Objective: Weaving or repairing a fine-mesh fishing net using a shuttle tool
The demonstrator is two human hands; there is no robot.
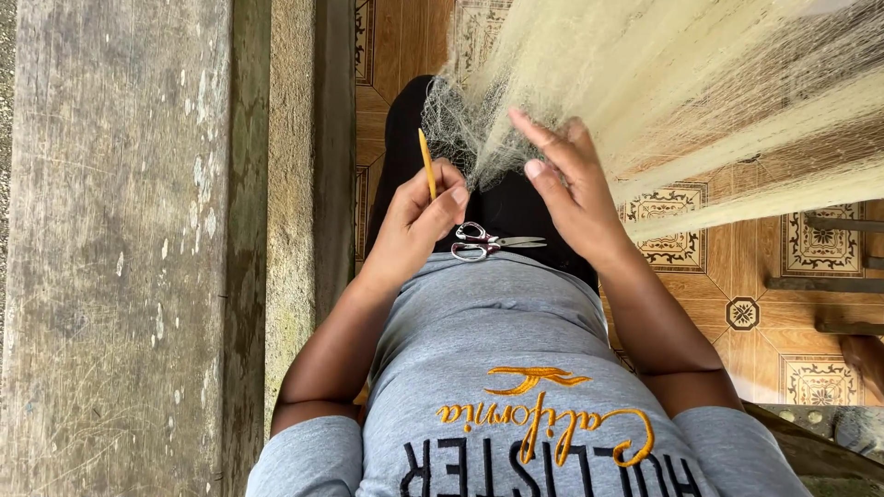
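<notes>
head view: the person sits looking down at their lap, in a grey short-sleeved shirt [497,340] and black trousers [405,138]. the left hand [419,221] is curled narrow around a slim yellow-orange stick-shaped netting tool [427,164], pinching it between thumb and fingers so that its pointed end stands upward and slightly left, just beside the bunched edge of the net. the right hand [571,189] is spread fairly wide, fingers long and extended toward the upper left, the fingertips [517,118] touching the pale cream fine-mesh fishing net [663,83]; whether it pinches a strand cannot be told. the net fans out from the gathered knot of mesh between the two hands up and across to the upper right corner, hanging in long drawn-out folds over the floor. a small pair of silver metal scissors [493,243] lies on the lap just below both hands, resting where the shirt hem meets the trousers, loops to the left and closed blades pointing right. to the left runs a weathered grey wooden plank [120,258]. under the net lies an orange-brown tiled floor with dark ornamental patterns [737,276].
</notes>
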